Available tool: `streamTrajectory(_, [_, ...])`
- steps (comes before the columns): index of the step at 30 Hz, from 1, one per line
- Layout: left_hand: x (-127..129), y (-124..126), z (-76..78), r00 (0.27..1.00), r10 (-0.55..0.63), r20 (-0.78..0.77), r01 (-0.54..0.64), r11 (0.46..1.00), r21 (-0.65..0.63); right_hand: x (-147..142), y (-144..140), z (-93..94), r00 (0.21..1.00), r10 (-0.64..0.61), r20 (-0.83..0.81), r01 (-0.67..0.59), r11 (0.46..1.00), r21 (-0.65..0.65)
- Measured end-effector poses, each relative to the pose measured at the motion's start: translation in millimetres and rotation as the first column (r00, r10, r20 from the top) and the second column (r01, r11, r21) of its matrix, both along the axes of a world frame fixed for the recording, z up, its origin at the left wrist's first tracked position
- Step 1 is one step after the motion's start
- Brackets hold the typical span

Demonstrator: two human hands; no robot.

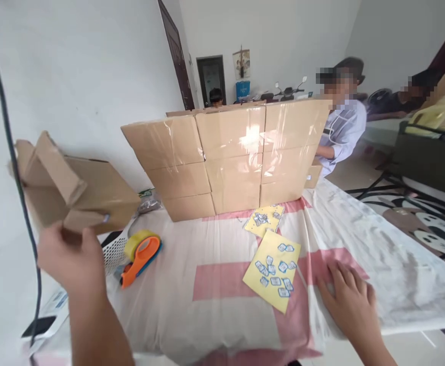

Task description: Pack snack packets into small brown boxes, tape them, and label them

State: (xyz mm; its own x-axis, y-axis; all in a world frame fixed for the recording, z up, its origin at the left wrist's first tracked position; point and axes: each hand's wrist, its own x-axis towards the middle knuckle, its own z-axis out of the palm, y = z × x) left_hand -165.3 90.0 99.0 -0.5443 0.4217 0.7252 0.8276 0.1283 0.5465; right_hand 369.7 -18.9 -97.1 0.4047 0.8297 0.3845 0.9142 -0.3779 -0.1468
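We hold a small cardboard box [75, 185] up at the left of the view in our left hand [72, 259], fingers closed over its lower edge, so that grip is closed on the box, which hangs in the air above the tabletop's [378, 254] left end. To handle it well, we judge it best to keep the thumb under the bottom fold and the box level, since its end flaps stand loose and could swing open. The box is plain brown, unsealed, with flaps folded outward at its left end. Our right hand [350, 295] lies flat and open on the cloth, holding nothing, just beside a yellow sticker sheet [273, 270]. An orange tape dispenser [141, 256] sits below the box, and a wall of taped cartons [230, 160] stands across the far side, with another person [340, 127] behind it.
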Motion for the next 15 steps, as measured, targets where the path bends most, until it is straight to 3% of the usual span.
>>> streamTrajectory(2, [21.4,-52.4,-26.2,1.0,0.009,-0.01,-0.009,0.998,0.057,-0.9,-1.5,2.6,1.0,0.015,-0.001,-0.015,1.0,-0.002])
streamTrajectory(4, [45.3,-90.9,-48.6,0.996,-0.028,-0.087,0.031,0.999,0.035,-1.6,-3.0,5.2,1.0,0.026,-0.002,-0.026,1.0,-0.009])
streamTrajectory(6, [68.7,-113.7,-65.0,0.967,-0.151,-0.204,0.151,0.988,-0.014,-2.5,-4.2,8.1,0.999,0.036,-0.011,-0.037,0.999,-0.016])
streamTrajectory(8, [89.1,-121.4,-75.5,0.899,-0.318,-0.301,0.302,0.948,-0.098,-3.7,-5.1,11.2,0.999,0.044,-0.027,-0.045,0.999,-0.018])
streamTrajectory(11, [110.6,-113.1,-80.7,0.747,-0.581,-0.323,0.488,0.809,-0.326,-5.5,-5.7,14.9,0.997,0.049,-0.051,-0.05,0.999,-0.011])
streamTrajectory(15, [116.5,-97.0,-61.5,0.538,-0.83,-0.145,0.602,0.5,-0.623,-5.2,-5.9,15.1,0.996,0.057,-0.071,-0.057,0.998,0.005])
